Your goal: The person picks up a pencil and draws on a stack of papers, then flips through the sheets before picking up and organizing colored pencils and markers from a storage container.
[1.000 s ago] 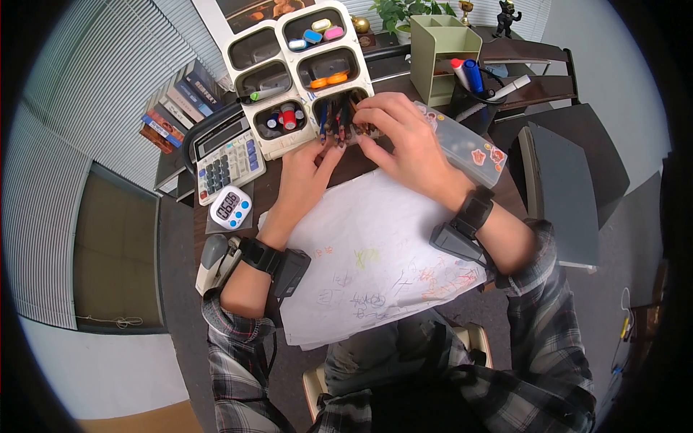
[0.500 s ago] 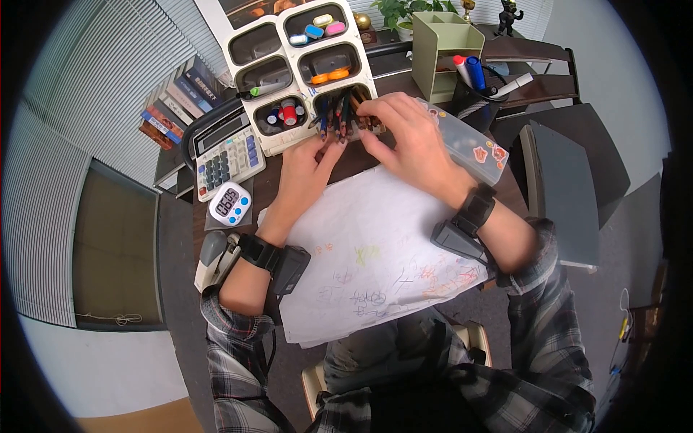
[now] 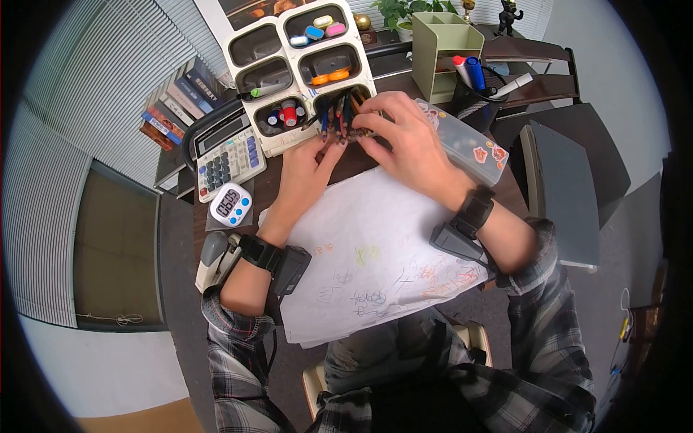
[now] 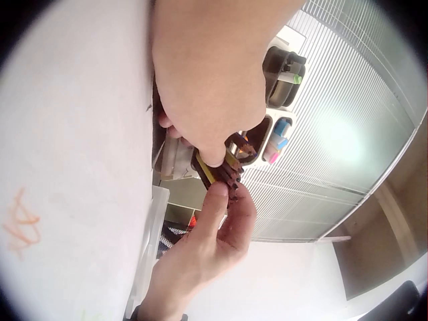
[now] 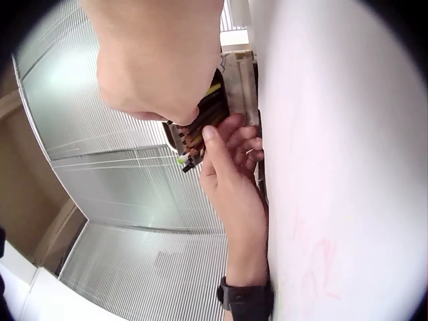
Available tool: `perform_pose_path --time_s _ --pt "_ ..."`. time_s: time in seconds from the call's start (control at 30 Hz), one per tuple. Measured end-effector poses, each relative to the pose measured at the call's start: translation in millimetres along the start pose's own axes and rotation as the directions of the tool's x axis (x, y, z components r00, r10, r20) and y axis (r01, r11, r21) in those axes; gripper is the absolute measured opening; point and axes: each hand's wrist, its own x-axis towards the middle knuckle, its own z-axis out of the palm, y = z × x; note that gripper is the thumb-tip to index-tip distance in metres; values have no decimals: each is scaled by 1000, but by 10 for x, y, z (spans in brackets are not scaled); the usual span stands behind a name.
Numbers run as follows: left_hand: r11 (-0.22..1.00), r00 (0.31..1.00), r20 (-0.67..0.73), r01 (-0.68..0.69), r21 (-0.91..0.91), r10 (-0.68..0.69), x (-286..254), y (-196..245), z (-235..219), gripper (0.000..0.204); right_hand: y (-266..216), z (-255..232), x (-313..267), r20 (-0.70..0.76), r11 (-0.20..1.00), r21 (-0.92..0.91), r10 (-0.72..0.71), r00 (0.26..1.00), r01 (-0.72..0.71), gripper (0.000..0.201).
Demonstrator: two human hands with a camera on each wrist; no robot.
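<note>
A bundle of coloured pencils [image 3: 336,115] stands in the front right compartment of a white organizer [image 3: 278,147], tips toward me. My left hand [image 3: 303,173] is at the front of that compartment, holding pencils between thumb and fingers, its other fingers curled low by the organizer's front in the right wrist view. From the right, my right hand [image 3: 415,151] pinches pencils by their tips with thumb and fingers. Dark pencil tips [image 4: 234,177] show close to both thumbs in the left wrist view. One dark pencil [image 3: 312,121] leans out leftward over the divider.
Erasers [image 3: 315,32], orange items [image 3: 330,76] and a red-capped item [image 3: 289,113] fill other compartments. A calculator [image 3: 224,162] and timer [image 3: 231,204] lie left; a clear stickered case [image 3: 469,148] and pen cup [image 3: 480,94] stand right. Scribbled paper [image 3: 375,245] covers the front.
A dark pencil has come to lean out leftward over the compartment's edge. My right fingers have shifted slightly at the pencil tips; both hands stay in nearly the same place. The timer reading has changed.
</note>
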Motion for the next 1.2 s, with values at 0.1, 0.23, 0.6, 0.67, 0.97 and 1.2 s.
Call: perform_pose_path --time_s 0.1,0.23,0.6,0.67,0.97,1.2 --pt "1000 1000 14 6 7 -6 2 -2 -5 28 -8 -11 9 -25 999 5 -33 999 33 21" --pt "1000 1000 -11 -8 -30 8 -4 -35 12 28 -104 -86 82 -110 995 75 -54 993 62 20" --pt "999 1000 15 25 -21 -24 -8 -25 8 29 25 -492 279 -305 658 731 553 776 -181 28" --pt "999 999 21 28 -17 -28 -3 -33 10 28 55 -469 255 -149 436 881 623 768 -182 27" --pt "1000 999 29 27 -3 -27 1 -16 -7 28 -43 -369 162 4 473 838 492 871 -271 18" --pt "1000 1000 1 -6 -20 6 -4 -39 12 29 -43 -357 146 147 363 862 488 860 -353 22"
